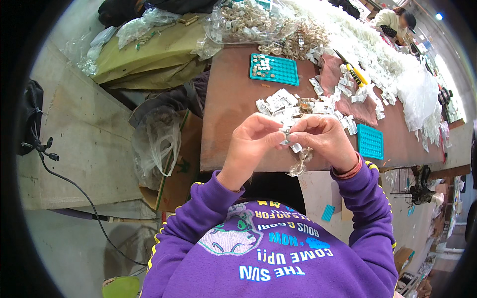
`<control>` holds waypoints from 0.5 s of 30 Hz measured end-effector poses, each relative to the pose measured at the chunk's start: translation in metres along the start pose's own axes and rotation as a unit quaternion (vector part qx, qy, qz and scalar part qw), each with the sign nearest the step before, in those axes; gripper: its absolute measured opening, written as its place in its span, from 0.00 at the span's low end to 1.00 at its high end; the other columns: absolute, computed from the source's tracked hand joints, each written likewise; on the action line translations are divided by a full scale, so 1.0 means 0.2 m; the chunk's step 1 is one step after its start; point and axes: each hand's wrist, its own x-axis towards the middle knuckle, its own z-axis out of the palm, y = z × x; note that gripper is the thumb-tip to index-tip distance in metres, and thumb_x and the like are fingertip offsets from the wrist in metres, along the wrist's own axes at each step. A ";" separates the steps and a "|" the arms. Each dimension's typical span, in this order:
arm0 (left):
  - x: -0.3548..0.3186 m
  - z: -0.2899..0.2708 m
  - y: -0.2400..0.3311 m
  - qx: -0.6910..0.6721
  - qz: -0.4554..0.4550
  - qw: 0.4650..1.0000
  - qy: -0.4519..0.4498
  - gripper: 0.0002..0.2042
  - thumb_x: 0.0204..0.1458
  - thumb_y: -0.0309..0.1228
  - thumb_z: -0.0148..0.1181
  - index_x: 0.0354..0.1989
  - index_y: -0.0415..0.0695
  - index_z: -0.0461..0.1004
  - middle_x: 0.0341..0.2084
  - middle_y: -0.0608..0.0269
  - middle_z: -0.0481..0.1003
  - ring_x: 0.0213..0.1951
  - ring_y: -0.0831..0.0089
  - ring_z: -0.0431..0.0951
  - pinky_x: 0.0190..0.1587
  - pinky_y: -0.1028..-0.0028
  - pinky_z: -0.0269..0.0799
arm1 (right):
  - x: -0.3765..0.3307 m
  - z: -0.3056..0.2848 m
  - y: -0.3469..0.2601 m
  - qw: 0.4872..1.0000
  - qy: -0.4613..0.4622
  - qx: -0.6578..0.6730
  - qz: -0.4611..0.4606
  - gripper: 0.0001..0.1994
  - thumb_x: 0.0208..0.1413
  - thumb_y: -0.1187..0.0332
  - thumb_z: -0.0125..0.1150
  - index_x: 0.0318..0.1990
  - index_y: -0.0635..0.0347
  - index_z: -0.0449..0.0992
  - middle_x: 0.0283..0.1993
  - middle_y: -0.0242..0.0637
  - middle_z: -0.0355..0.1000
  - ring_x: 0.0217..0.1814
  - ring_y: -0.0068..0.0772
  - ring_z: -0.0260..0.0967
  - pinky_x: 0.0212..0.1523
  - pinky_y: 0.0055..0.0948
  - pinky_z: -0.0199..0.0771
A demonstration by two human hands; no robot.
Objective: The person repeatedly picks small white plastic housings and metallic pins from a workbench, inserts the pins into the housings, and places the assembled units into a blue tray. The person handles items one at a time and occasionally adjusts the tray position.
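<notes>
Two hands meet over the near part of the desk (226, 107); the fingers of the left hand (259, 135) and right hand (314, 135) are pinched narrow on a small white piece (284, 130), which sits between the fingertips at the centre of the clock; its exact hold is partly hidden. A pale, tangled strand (299, 164) hangs at half past five, by the near edge; whether it joins the piece I cannot tell.

The piece is tiny, so a loose pinch could let it drop into the pile of white pieces (282, 101) at twelve, where it would be hard to pick out; the strand could snag on the edge or on a cuff; a careless reach to twelve might jog the teal tray (288, 74) and scatter its small round pieces (261, 63).

The clearest room lies from nine to eleven, up to the desk's left edge; two o'clock is crowded by a pink cloth (365, 111) and yellow-handled tool (356, 75); another teal tray (370, 141) bounds three; six offers little desk before the drop.
</notes>
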 end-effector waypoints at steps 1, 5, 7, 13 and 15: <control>0.00 0.00 0.00 -0.010 -0.022 0.999 -0.021 0.07 0.53 0.20 0.62 0.39 0.38 0.72 0.32 0.62 0.77 0.34 0.78 0.77 0.38 0.79 0.73 | 0.00 -0.01 -0.01 1.000 -0.011 0.008 0.025 0.05 0.54 0.74 0.65 0.35 0.68 0.79 0.31 0.27 0.75 0.32 0.12 0.68 0.33 0.17 0.70; -0.01 -0.01 0.01 -0.020 -0.045 0.998 -0.043 0.07 0.53 0.21 0.62 0.39 0.38 0.72 0.32 0.63 0.77 0.33 0.79 0.76 0.38 0.79 0.72 | -0.02 -0.03 0.00 0.999 -0.036 0.006 0.030 0.06 0.54 0.73 0.66 0.35 0.68 0.79 0.31 0.27 0.75 0.32 0.11 0.68 0.33 0.16 0.69; -0.01 0.00 0.02 -0.018 -0.035 0.998 -0.048 0.08 0.53 0.21 0.62 0.39 0.38 0.72 0.31 0.64 0.76 0.33 0.79 0.76 0.38 0.79 0.72 | -0.02 -0.02 0.02 0.997 -0.039 0.063 0.020 0.06 0.55 0.73 0.65 0.36 0.67 0.78 0.32 0.28 0.75 0.33 0.12 0.69 0.32 0.16 0.69; -0.02 0.02 0.01 -0.011 -0.026 0.999 -0.034 0.08 0.52 0.20 0.63 0.39 0.39 0.72 0.31 0.64 0.76 0.33 0.80 0.75 0.38 0.79 0.72 | -0.04 0.01 0.04 0.992 -0.045 0.119 0.009 0.05 0.55 0.74 0.64 0.36 0.65 0.76 0.33 0.31 0.76 0.32 0.15 0.70 0.32 0.16 0.69; -0.02 0.02 0.02 -0.024 -0.035 0.998 -0.045 0.08 0.52 0.20 0.63 0.38 0.39 0.72 0.32 0.63 0.76 0.33 0.79 0.75 0.38 0.79 0.72 | -0.04 0.00 0.03 0.991 -0.047 0.122 0.017 0.05 0.54 0.73 0.65 0.35 0.64 0.75 0.33 0.31 0.75 0.32 0.15 0.70 0.32 0.16 0.69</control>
